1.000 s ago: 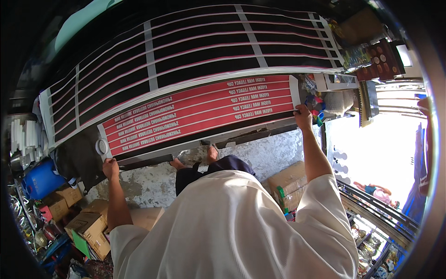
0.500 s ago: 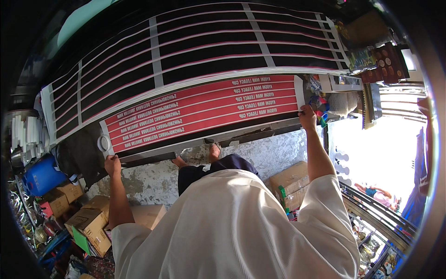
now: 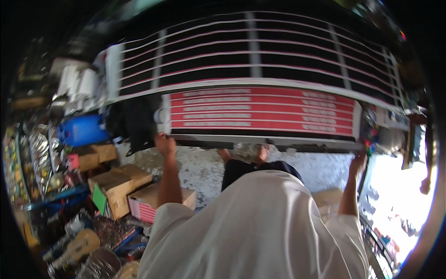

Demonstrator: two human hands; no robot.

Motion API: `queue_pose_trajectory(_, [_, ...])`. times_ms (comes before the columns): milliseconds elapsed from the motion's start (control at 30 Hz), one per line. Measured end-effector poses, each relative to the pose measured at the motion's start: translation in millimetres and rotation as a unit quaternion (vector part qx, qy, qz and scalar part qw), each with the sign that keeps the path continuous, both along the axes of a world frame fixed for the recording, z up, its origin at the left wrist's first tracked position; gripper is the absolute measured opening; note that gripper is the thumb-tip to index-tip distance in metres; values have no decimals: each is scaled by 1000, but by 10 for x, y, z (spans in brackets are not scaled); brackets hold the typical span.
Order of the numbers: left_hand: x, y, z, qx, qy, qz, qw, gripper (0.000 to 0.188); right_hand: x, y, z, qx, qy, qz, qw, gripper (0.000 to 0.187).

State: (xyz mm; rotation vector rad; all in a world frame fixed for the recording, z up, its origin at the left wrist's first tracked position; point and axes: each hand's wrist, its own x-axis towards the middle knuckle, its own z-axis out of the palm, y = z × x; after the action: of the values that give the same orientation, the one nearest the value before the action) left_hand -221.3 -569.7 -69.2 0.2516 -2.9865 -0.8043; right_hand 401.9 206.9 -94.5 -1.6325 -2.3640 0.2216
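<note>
A long red printed sheet (image 3: 276,111) with white stripes and pale lettering lies across the table before me, its lettering smeared by motion. My left hand (image 3: 165,145) is closed at its near left corner, fingers pinched on the margin. At the near right corner, my right hand (image 3: 358,163) is blurred, its fingers curled at the sheet's dark lower edge. Beside the left margin sits a white ring-shaped roll (image 3: 160,116). Beyond the red sheet spreads a larger black sheet (image 3: 209,51) with white and pink lines.
A blue container (image 3: 82,130) and cardboard boxes (image 3: 116,188) stand at the left, with white rolls (image 3: 76,83) farther back. Another carton (image 3: 327,197) is at my right side. My bare feet (image 3: 262,152) are close to the table on the worn floor (image 3: 197,169).
The head view has swung left, so table and sheets appear shifted right and more level. Both hands remain at the red sheet's near corners. More boxes show at the left.
</note>
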Motion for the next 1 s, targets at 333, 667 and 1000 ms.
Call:
queue_pose_trajectory(333, [2439,67,-973,-103,-222,-8,969,51,698,-2203,-1064,-467,-137,-38,873,28])
queue_pose_trajectory(667, [2691,-230,-723,-6,-191,-87,978,33,-394,-2979,-801,-562,-95,5,822,29])
queue_pose_trajectory(1000, [671,-113,365,57,107,-181,976,24,-1564,-3655,-536,-528,-68,65,844,30])
